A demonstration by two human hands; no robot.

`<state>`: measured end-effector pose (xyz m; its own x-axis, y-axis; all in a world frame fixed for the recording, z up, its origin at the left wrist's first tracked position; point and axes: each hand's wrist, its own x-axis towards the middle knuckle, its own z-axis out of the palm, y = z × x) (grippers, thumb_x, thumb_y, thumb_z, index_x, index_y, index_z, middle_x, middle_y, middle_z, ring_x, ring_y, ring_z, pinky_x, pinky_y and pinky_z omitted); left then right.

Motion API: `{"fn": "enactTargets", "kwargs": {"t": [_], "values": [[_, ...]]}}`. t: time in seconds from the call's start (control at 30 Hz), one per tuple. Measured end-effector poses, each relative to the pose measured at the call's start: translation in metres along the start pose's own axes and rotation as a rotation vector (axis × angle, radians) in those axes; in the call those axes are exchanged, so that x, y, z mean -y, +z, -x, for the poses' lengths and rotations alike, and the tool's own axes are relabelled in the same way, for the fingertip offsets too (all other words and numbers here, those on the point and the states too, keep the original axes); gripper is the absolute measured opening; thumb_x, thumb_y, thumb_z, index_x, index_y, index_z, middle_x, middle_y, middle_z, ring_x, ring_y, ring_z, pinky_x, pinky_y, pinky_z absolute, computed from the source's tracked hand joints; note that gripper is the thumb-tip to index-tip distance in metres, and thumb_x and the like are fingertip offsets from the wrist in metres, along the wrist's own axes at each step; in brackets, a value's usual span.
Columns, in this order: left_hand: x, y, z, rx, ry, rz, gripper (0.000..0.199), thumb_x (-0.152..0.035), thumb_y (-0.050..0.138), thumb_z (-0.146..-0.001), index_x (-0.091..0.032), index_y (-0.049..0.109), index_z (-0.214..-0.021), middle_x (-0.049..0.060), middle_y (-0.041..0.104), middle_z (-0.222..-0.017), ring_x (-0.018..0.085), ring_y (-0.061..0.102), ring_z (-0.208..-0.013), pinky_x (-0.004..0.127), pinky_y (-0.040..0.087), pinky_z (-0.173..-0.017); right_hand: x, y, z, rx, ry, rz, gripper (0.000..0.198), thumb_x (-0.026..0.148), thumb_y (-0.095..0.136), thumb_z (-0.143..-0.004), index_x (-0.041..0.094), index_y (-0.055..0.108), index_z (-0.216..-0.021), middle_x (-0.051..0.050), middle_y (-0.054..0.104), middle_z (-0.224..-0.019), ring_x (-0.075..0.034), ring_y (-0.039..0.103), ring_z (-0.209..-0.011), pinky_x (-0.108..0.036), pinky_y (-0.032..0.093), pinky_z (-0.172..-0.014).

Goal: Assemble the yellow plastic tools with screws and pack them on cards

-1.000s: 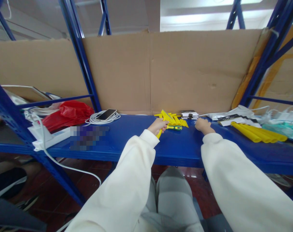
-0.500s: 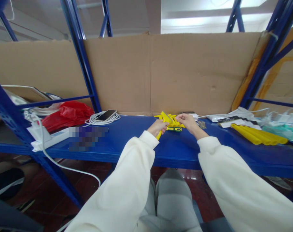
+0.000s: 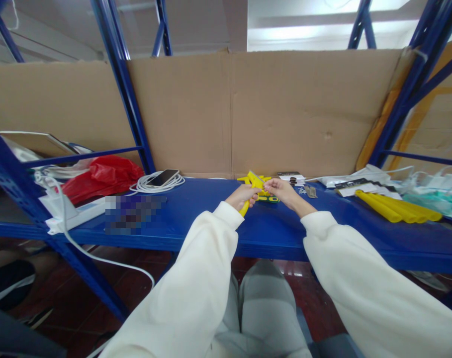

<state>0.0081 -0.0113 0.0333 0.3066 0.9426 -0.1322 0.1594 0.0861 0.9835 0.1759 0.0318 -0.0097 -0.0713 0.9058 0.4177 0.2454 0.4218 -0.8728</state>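
Where the yellow scraper-like tool (image 3: 254, 180) is: in the left hand (image 3: 241, 197), above the blue surface (image 3: 203, 199), its broad head tilted up and away, its handle end showing below the palm.
Left fingers: curled closed around the tool's handle, holding it firmly.
Right hand (image 3: 280, 191): at the right side of the tool's head, fingers bent inward; how tightly they meet, or whether a small part is between them, I cannot tell.
Green-and-yellow handle (image 3: 272, 199): lying just below the right hand.
Yellow pieces (image 3: 244, 178): behind the hands, partly hidden.
Small metallic bits (image 3: 302, 190): loose on the surface, right of the right hand, beside a small flat packet (image 3: 311, 191).
Black-and-white cards (image 3: 291, 176): stacked behind the right hand, near the cardboard panel (image 3: 181, 114).
Yellow tubes (image 3: 393, 209): side by side, well to the right.
Smartphone (image 3: 166, 177): on a coiled white cable (image 3: 139, 186), far left of the hands.
Red plastic bag (image 3: 99, 174): crumpled, left of the cable.
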Motion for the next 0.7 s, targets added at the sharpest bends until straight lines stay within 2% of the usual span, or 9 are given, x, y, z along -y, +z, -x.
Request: {"fn": "enactTargets", "kwargs": {"t": [0.37,0.7], "values": [[0.002,-0.001,-0.002,0.043,-0.011,0.022,0.021,-0.010,0.045,-0.100,-0.020,0.046,-0.081,-0.011,0.037,-0.048,0.004,0.028,-0.033,0.015,0.020,-0.039,-0.012,-0.004,-0.007,-0.040,-0.137,0.118,0.038,0.053,0.078,-0.070,0.019,0.059,-0.071,-0.001,0.064,-0.068,-0.015,0.058,-0.065,-0.033,0.053,-0.069],[0.003,-0.003,-0.003,0.033,-0.026,0.032,0.020,-0.009,0.047,-0.099,-0.019,0.048,-0.082,-0.010,0.038,-0.048,0.004,0.029,-0.034,0.015,0.021,-0.039,-0.016,0.000,-0.008,-0.064,-0.204,0.367,0.008,0.022,0.066,-0.078,0.020,0.059,-0.074,-0.001,0.065,-0.074,-0.016,0.060,-0.072,-0.033,0.051,-0.077]]}}
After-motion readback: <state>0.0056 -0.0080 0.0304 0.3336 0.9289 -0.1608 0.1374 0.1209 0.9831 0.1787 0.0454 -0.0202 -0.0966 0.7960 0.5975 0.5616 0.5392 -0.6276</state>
